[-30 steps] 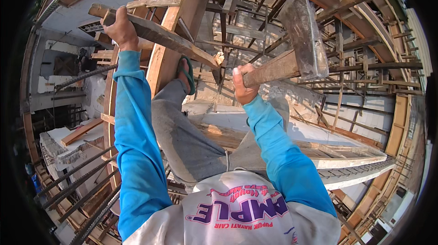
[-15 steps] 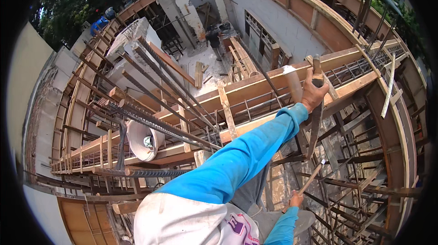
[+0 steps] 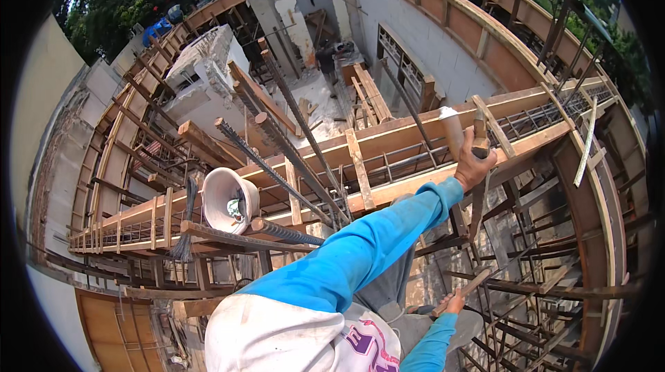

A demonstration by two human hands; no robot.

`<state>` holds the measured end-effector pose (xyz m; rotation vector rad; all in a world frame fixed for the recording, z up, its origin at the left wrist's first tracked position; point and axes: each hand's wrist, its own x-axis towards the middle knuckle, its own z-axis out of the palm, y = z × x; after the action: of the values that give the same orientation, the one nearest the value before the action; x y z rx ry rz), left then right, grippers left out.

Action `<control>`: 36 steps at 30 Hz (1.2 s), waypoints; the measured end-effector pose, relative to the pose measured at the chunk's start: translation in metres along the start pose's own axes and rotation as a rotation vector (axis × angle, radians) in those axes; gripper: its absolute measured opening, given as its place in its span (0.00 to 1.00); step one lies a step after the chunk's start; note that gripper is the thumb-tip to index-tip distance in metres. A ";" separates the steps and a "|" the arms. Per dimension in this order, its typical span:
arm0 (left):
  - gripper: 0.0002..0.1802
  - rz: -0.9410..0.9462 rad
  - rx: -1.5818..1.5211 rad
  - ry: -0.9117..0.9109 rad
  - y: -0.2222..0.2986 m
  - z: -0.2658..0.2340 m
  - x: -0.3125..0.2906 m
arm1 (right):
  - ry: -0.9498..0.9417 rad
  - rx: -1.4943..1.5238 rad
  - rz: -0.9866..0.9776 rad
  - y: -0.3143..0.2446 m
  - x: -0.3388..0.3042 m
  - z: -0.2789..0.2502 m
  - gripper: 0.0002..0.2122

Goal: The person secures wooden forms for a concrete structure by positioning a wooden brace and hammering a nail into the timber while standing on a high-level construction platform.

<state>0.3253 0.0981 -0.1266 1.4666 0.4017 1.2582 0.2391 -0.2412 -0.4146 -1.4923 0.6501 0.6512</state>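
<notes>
Left hand [image 3: 473, 166]: fingers wrapped round a wooden upright [image 3: 480, 138], so the fingertips and the gripped stretch are hidden. Right hand [image 3: 454, 301] small, low in view, closed on a wooden handle [image 3: 465, 290]; its head end can't be made out among the scaffold poles. Torso cut off by the bottom edge. Contents of the white bucket [image 3: 227, 199] too small to tell. Far floor debris indistinct.

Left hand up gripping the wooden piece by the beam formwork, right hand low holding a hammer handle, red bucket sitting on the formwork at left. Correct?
Only the colour is wrong. The head view shows the bucket as white, not red. The left hand does grip the wooden piece, and the right hand holds the hammer handle low.
</notes>
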 end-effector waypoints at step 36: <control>0.28 0.053 -0.042 -0.102 0.027 0.011 -0.020 | -0.125 0.230 0.176 0.014 -0.032 -0.002 0.12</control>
<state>0.3173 0.0677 -0.1111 1.5069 0.2692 1.2206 0.2072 -0.2434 -0.4009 -1.1812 0.7388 0.7715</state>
